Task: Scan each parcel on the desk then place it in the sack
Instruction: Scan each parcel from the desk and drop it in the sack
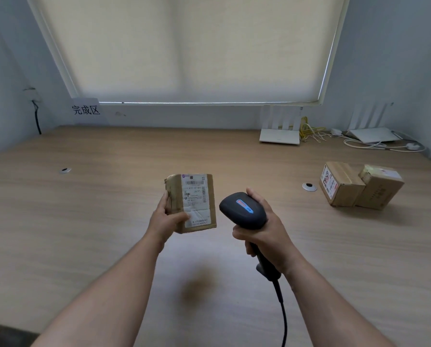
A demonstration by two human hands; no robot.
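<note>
Both hands are busy as I watch from the head view: the left hand [165, 219] grips a small cardboard parcel [190, 203] by its left edge, thumb pressed on the lower part of the white shipping label [196, 199], holding it upright above the wooden desk [84, 209] with the label turned toward me. The right hand [262, 226] is wrapped round the handle of a black corded barcode scanner [243, 210], whose head sits just beside the parcel's right edge, its top indicator glowing blue and orange. I judge this to be the scan itself, and from here the scanner's nose seems to point past the parcel's lower corner rather than squarely at the printing. To do it well I would tip the label a little toward the scanner, or swing the nose left and up until it faces the barcode strip near the label's top, and keep the thumb clear of any printed code lower down. Two more cardboard boxes [359, 185] wait on the desk's right side, touching each other, well apart from the hands. I cannot see the sack anywhere in this view.
</note>
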